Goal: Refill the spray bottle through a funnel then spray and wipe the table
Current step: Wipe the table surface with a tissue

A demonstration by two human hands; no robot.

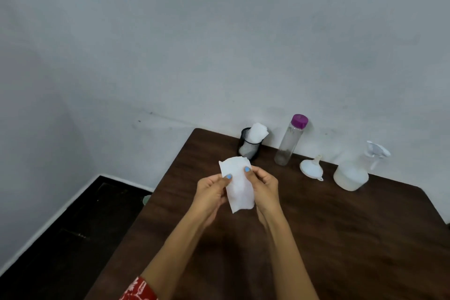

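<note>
- The left hand [211, 190] and the right hand [264, 186] meet just below the middle of the frame, each pinching a side edge of a white wipe [238, 185] between thumb and curled fingers, so the sheet hangs upright above the table [341, 238].
- The step in hand looks like readying the wipe for the tabletop. To do it well, fold it into a flat pad, so a broad face meets the wood, not a crumpled edge.
- One hand will then be enough; pass the pad to it and press with the flat of the fingers.
- Directly above the hands in the frame stands a black mesh cup [248, 146] holding more wipes, by the wall.
- To its right come a clear bottle with a purple cap [291, 140], the funnel [311, 168] lying on its side, and the spray bottle [353, 173] at centre right.
- Whether the wood is already sprayed I cannot tell; no wet patch shows plainly.
- Wipe in overlapping strokes, staying clear of the things along the wall.
</note>
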